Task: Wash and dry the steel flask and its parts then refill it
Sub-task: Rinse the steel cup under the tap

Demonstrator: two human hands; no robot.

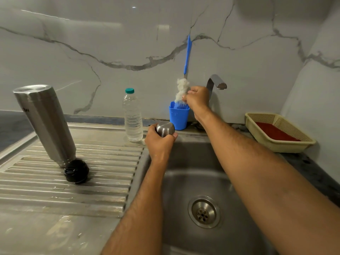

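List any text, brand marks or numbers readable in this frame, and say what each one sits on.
Steel flask: a small dark mark near its upturned base, too blurred to read.
Water bottle: no label or print visible.
Blue cup, steel cap, black stopper, basket: no text visible.

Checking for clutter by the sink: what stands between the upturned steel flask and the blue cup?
A clear plastic water bottle stands between the flask and cup, seen in the head view.

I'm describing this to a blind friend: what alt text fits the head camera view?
Over a steel sink, a left hand grips a steel flask cap while the right hand pinches a bottle brush standing in a blue cup. The flask body stands upside down on the drainboard.
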